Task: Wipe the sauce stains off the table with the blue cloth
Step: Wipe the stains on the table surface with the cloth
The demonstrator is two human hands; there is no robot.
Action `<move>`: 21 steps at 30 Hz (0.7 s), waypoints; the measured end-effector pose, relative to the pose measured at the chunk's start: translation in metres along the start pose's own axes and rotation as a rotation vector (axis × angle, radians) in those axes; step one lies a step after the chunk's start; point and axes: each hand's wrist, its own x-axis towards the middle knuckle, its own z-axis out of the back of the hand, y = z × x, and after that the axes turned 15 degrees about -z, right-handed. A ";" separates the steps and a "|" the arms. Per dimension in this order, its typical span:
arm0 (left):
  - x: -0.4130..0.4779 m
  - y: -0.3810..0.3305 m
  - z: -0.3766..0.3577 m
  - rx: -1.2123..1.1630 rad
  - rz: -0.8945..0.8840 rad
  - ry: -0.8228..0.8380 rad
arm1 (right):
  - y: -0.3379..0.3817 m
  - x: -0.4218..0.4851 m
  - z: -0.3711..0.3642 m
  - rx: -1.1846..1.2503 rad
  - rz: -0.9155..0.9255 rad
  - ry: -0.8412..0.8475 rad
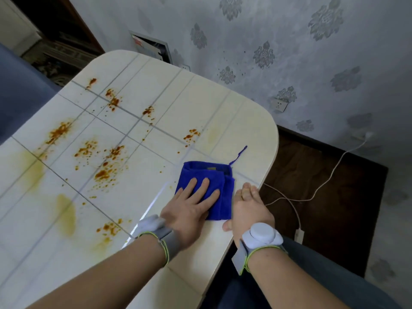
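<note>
Blue cloth (205, 172) sits folded near the right-hand edge of the tiled table (200, 97), its hanging loop trailing off toward the far edge. Left hand (189, 210) is flat on top of it, fingers straight and spread, pressing rather than gripping. Right hand (249, 208) rests just beside the cloth at the table's rim, fingers straight, holding nothing. Now look at the job ahead: orange-brown sauce stains (102, 172) are splattered across most of the surface to the left and toward the far end, thick clusters and fine specks alike. Pale yellowish smears (65, 212) show nearer the person, which could be wiped-over patches, though that's only a guess. By my read this is early going, with nearly all the wiping left.
</note>
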 end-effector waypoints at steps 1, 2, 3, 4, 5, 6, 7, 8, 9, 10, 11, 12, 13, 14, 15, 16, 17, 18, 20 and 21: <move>-0.005 0.000 0.001 0.006 0.007 0.016 | 0.000 0.000 0.001 -0.014 0.010 -0.007; -0.004 0.000 0.006 0.012 0.008 0.021 | -0.001 0.000 0.001 -0.010 0.006 -0.017; 0.005 0.003 0.014 0.026 -0.004 0.020 | -0.002 0.002 0.002 0.013 -0.006 -0.027; 0.019 0.008 0.024 0.041 -0.024 0.018 | -0.002 0.003 0.002 0.033 -0.013 -0.033; 0.035 0.012 0.035 0.054 -0.046 0.006 | -0.001 0.001 0.003 0.037 -0.014 -0.042; 0.056 0.016 0.047 0.071 -0.067 -0.007 | -0.001 0.001 0.004 0.039 -0.014 -0.055; 0.079 0.019 0.059 0.082 -0.074 -0.018 | 0.000 0.001 0.003 0.043 -0.010 -0.063; 0.103 0.021 0.072 0.080 -0.065 -0.025 | -0.001 0.001 0.003 0.045 -0.008 -0.070; 0.126 0.021 0.083 0.077 -0.052 -0.011 | -0.002 0.003 0.001 0.041 -0.001 -0.077; 0.144 0.021 0.093 0.085 -0.037 0.023 | -0.002 0.004 -0.001 0.052 0.000 -0.075; 0.156 0.020 0.100 0.099 -0.027 0.059 | -0.002 0.003 -0.002 0.059 -0.002 -0.072; 0.163 0.018 0.105 0.115 -0.025 0.083 | -0.003 0.001 -0.002 0.071 -0.012 -0.069; 0.163 0.018 0.103 0.112 -0.021 0.084 | -0.002 0.001 -0.004 0.071 -0.016 -0.069; 0.160 0.017 0.099 0.094 -0.023 0.060 | -0.001 0.001 -0.003 0.065 -0.019 -0.064; 0.152 0.017 0.092 0.068 -0.034 0.031 | -0.001 0.000 -0.001 0.059 -0.020 -0.054; 0.141 0.015 0.084 0.044 -0.046 0.006 | -0.001 0.002 0.002 0.052 -0.019 -0.040; 0.127 0.014 0.074 0.031 -0.050 -0.021 | -0.001 0.003 0.005 0.038 -0.016 -0.040; 0.112 0.012 0.063 0.024 -0.055 -0.044 | 0.000 0.004 0.007 0.015 -0.017 -0.037; 0.079 0.008 0.043 0.003 -0.063 -0.066 | 0.002 0.006 0.007 0.005 -0.038 -0.015; 0.063 0.006 0.034 -0.003 -0.054 -0.073 | 0.005 0.005 0.006 0.033 -0.062 -0.008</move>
